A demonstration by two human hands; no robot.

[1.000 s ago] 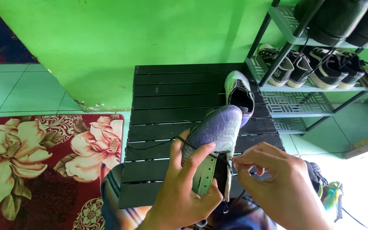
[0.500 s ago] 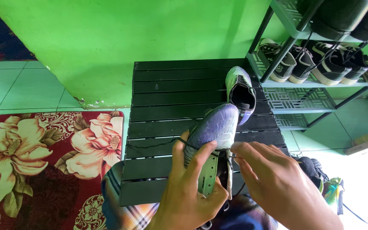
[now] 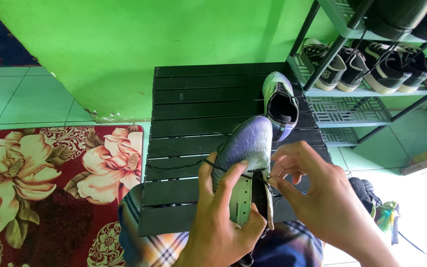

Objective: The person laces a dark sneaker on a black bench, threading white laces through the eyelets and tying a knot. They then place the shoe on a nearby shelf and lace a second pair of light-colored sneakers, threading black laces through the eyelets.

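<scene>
Compared with half a second earlier, the right hand (image 3: pixel 317 193) has drawn its fingers inward and upward, and its fingertips now pinch the black lace (image 3: pixel 258 177) at the eyelet edge of the purple shoe (image 3: pixel 245 158); the view has also shifted slightly, so the slatted table sits higher in frame.

Left hand (image 3: pixel 221 217): closed around the near part of the purple shoe, thumb on the left flank, index finger laid across the tongue area. The grip is firm and the fingers are curled, not spread.

Right hand: fingers bent, thumb and forefinger closed on the lace just right of the shoe opening. The other fingers are loosely curled and hold nothing.

Purple shoe: held between both hands, toe pointing away from the person, above the near slats of the black slatted table (image 3: pixel 193 113). A strand of the lace trails left across the slats.

A second shoe (image 3: pixel 278 101), green and purple with a dark opening, lies on the table just beyond the held shoe's toe; whether they touch cannot be determined.

To the right stands a shoe rack (image 3: pixel 344 111) carrying dark shoes. A floral red rug (image 3: pixel 50 183) lies on the floor to the left, below the green wall (image 3: pixel 149 34).
</scene>
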